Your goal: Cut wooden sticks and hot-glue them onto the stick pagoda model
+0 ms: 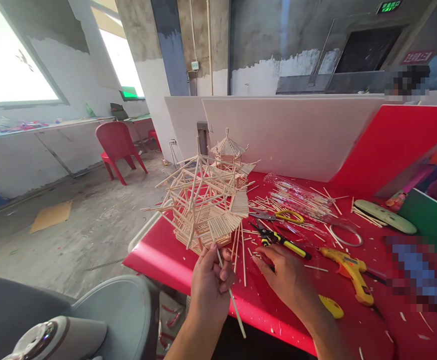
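My left hand (211,282) is closed on a thin wooden stick (238,316), which slants down toward me below the fingers. Just beyond it stands a pavilion model (191,200) built of wooden sticks, its roof partly an open frame and partly covered with short sticks. My right hand (289,280) reaches low over the red table with thumb and fingers apart, and nothing shows in its grip. Beside its fingertips lie loose sticks (244,262) and cutting pliers (293,246) with black and yellow handles. Scissors (291,216) with yellow handles rest behind the pliers.
A yellow glue gun (348,270) lies on the red table (263,307) at right. Plastic-wrapped sticks (301,197) and a green case (385,216) are farther back. White boards (289,135) stand behind. A grey stool (128,305) holds a white flask (64,337) at lower left.
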Motion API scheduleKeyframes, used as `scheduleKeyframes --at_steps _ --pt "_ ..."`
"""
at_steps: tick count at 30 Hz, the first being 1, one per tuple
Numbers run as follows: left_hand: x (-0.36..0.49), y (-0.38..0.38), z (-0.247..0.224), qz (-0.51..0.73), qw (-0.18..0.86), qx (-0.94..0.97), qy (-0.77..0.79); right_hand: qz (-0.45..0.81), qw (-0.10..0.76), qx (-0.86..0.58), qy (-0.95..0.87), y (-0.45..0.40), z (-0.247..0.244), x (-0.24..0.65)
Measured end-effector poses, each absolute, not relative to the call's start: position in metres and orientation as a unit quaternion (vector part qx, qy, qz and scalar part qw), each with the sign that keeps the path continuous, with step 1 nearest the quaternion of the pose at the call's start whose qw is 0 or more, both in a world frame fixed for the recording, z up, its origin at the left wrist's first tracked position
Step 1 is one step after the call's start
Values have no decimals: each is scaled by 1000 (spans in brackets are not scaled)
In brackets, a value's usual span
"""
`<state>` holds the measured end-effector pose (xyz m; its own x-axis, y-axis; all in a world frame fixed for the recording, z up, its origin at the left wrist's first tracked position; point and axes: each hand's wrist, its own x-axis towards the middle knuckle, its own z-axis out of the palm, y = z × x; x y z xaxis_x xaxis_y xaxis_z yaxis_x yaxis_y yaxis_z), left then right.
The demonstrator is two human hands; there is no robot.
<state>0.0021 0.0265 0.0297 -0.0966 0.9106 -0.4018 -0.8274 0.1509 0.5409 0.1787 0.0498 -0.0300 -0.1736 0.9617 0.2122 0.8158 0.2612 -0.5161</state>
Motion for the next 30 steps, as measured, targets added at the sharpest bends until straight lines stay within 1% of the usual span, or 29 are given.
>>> scheduleKeyframes --at_steps 8,20,28,30 --pt "1 29 32 649 668 74 358 163 258 -586 -750 50 -32 180" --pt "4 30 30 673 641 87 358 160 235 -577 -766 49 -38 182" --pt "4 30 28 675 641 87 356 162 250 -581 -757 50 -38 185" --pt "4 30 28 675 639 84 359 155 242 -589 -755 51 -35 187"
